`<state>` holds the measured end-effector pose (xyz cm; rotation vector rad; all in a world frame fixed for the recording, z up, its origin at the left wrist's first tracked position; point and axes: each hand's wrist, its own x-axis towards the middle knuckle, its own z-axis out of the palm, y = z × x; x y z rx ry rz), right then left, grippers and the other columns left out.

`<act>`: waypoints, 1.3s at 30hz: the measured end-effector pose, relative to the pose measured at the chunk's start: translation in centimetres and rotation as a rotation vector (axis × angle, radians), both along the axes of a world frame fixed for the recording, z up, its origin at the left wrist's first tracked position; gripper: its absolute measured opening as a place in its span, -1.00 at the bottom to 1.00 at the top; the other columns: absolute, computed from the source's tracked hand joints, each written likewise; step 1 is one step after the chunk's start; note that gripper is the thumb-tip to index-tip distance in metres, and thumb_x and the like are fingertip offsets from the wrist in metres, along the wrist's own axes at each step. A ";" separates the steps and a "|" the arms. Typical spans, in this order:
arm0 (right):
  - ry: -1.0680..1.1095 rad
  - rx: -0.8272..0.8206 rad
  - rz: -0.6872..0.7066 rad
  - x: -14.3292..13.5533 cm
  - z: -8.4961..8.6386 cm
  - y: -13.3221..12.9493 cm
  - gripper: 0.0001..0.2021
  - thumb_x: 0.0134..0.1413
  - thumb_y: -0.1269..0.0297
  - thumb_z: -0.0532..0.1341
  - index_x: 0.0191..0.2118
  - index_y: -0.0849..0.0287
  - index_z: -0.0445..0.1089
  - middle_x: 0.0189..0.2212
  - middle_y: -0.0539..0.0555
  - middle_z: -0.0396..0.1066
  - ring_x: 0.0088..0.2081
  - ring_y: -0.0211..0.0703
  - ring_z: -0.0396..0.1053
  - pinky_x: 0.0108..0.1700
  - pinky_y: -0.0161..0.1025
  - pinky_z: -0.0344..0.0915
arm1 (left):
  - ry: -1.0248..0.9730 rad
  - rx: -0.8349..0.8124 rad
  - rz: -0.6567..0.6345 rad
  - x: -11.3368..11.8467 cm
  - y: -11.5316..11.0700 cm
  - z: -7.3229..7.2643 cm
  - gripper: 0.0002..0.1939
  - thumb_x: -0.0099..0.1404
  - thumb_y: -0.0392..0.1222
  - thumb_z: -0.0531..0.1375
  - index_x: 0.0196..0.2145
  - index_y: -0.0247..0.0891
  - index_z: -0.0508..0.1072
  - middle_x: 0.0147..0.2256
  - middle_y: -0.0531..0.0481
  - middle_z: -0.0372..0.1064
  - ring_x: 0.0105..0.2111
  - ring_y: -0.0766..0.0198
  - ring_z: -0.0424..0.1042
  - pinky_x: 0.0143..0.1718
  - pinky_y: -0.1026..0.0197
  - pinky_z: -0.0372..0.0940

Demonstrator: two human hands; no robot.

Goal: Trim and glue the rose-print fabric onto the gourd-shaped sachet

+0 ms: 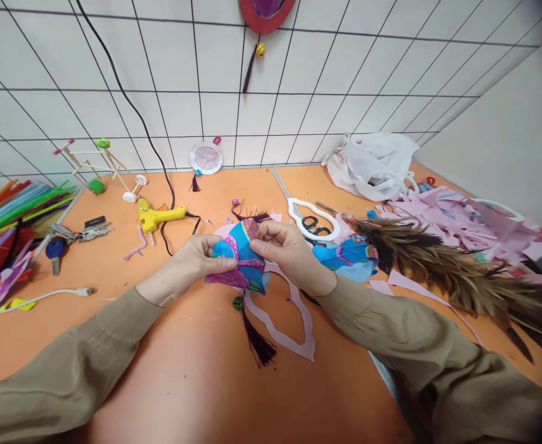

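Between my hands, above the table, is a piece of blue fabric (251,246) with pink and purple patterning. My left hand (201,256) pinches its left edge, thumb on top. At its upper right, my right hand (284,246) grips it between thumb and fingers. Just below lie a green bell (238,303) and a dark purple tassel (258,339); whether they join the fabric is hidden. A wavy pink paper frame (308,333) rests on the table under the right wrist. Another blue patterned fabric piece (351,254) lies to the right of that hand.
A yellow glue gun (162,216) with a black cord stands behind my left hand, near keys (97,231). Scissors (316,226) lie by a white wavy frame (293,206). Brown feathers (441,265), pink scraps (465,222) and a white plastic bag (372,165) fill the right side.
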<state>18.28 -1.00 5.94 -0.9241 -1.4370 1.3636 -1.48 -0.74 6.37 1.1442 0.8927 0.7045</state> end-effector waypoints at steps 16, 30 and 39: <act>-0.101 -0.065 -0.073 0.8 0.1 0.8 -0.72 -0.12 0.13 0.35 -0.50 0.18 0.28 -0.68 -0.10 0.25 -0.63 -0.33 0.24 -0.57 -0.33 0.21 | 0.222 0.048 -0.325 -3.2 1.4 0.9 -0.92 0.09 -0.17 0.38 -0.45 -0.21 0.64 -0.47 -0.06 0.57 -0.49 0.22 0.50 -0.40 0.25 0.40; -0.121 -0.103 -0.169 2.0 0.0 2.4 -0.66 -0.20 0.09 0.41 -0.52 0.19 0.29 -0.70 -0.07 0.33 -0.69 -0.37 0.25 -0.64 -0.40 0.19 | 0.266 0.035 -0.104 -3.7 2.2 -0.3 -0.81 0.08 -0.09 0.39 -0.51 -0.27 0.60 -0.61 -0.02 0.44 -0.66 0.35 0.33 -0.62 0.35 0.28; -0.324 -0.101 -0.018 3.2 0.4 2.9 -0.72 -0.12 0.22 0.37 -0.61 0.19 0.28 -0.75 -0.07 0.30 -0.71 -0.39 0.21 -0.65 -0.42 0.13 | 0.265 0.142 0.001 -2.7 1.3 0.4 -0.90 0.05 -0.19 0.38 -0.51 -0.26 0.60 -0.53 -0.04 0.51 -0.52 0.25 0.45 -0.48 0.28 0.35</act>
